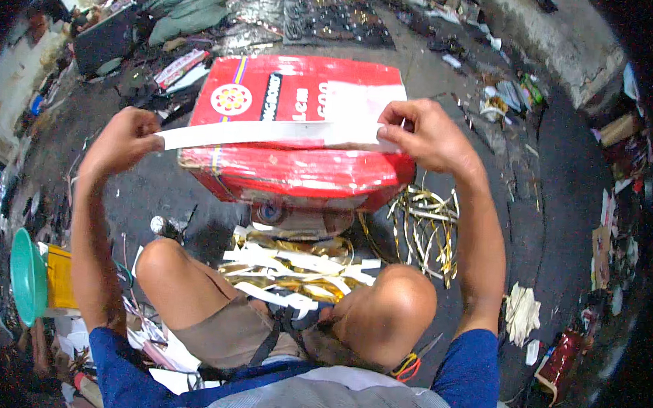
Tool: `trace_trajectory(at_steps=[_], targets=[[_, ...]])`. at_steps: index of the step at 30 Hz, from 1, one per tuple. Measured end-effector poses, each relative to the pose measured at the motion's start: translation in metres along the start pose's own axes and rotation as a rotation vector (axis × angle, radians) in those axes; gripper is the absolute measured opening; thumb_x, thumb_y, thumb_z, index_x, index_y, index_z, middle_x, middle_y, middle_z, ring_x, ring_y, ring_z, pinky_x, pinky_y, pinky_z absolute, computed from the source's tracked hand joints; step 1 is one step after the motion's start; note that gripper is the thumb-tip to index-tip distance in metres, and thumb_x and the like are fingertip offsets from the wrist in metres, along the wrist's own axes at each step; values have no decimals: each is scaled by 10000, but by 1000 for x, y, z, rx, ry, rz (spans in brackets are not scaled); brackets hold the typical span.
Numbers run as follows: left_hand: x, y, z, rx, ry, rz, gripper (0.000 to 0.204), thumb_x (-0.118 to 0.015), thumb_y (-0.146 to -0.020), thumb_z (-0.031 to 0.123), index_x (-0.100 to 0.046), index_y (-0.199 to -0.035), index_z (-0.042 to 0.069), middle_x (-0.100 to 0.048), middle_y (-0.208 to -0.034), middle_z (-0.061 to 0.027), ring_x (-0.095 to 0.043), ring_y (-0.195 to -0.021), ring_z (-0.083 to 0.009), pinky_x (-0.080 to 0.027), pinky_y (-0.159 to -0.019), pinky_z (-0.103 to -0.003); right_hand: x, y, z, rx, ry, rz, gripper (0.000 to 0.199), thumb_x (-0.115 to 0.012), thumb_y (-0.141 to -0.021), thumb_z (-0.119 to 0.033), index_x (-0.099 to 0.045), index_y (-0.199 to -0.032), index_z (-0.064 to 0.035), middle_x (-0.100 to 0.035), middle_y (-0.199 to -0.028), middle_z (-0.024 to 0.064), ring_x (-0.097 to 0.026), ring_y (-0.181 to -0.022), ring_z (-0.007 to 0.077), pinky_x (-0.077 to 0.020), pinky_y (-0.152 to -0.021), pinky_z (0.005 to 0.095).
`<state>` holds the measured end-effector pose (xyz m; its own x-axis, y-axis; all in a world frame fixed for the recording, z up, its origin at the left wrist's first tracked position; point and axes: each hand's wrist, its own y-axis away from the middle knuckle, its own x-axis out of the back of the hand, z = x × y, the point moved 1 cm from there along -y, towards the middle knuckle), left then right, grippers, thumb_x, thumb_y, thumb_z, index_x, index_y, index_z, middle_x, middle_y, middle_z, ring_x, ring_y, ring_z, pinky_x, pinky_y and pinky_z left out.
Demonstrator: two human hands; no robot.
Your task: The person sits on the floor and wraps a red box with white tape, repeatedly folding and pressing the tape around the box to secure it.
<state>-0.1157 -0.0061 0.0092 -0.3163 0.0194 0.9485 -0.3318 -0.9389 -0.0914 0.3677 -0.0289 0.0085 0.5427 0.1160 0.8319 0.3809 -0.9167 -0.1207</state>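
A long white strip [241, 132] stretches across a red cardboard box [291, 171] in front of me. My left hand [128, 140] pinches the strip's left end, off the box's left side. With thumb and fingers my right hand [417, 132] grips the other end close to the box's right edge. A paler white patch [358, 102] lies on the box top beside that hand. Between my knees, below the box, lies a heap of white and gold strips [301, 271].
Loose gold and white strips [432, 232] lie on the floor right of the box. Orange-handled scissors [409, 367] rest by my right knee, with a crumpled cream cloth [521, 315] further right. A green basin [27, 277] stands at left. Scraps litter the surroundings.
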Motion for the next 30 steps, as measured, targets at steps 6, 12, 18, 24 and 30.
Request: trace_trajectory(at_steps=[6,12,18,24,30], targets=[[-106,-83,170,-419,531,339,483,-829,-776,110,-681,-1230,35,-697,-1159,-154,-686,-1049,-275,-554,-908,-369,-16,6,10,-54,156,186,262,-719,-838,-275,-792,-993,-77,-766,-897,158,-738,-801,333,-582,-784,435],[-160,-113,239,-428,722,141,302,-794,-836,161,-701,-1084,15,-701,-992,-154,-700,-856,-262,-568,-756,-376,-21,14,12,-45,105,316,283,-810,-826,-213,-717,-1044,-58,-765,-958,142,-750,-861,322,-586,-780,417],[-170,-107,240,-497,708,312,147,-774,-845,134,-735,-941,29,-656,-901,-131,-670,-769,-275,-550,-712,-377,-18,32,11,153,345,404,180,-804,-841,-233,-756,-955,-102,-706,-910,58,-680,-854,263,-564,-758,395],[-173,-100,235,-636,613,352,138,-773,-843,113,-743,-928,9,-654,-898,-124,-683,-777,-255,-561,-704,-371,-22,42,14,233,384,376,165,-803,-845,-202,-783,-981,-110,-668,-993,59,-667,-884,260,-566,-763,389],[-166,-104,235,-482,738,169,217,-814,-794,171,-771,-942,17,-694,-909,-134,-711,-813,-283,-571,-731,-385,-21,42,23,102,78,300,227,-830,-823,-169,-807,-1035,-94,-647,-1003,93,-674,-930,252,-558,-830,340]])
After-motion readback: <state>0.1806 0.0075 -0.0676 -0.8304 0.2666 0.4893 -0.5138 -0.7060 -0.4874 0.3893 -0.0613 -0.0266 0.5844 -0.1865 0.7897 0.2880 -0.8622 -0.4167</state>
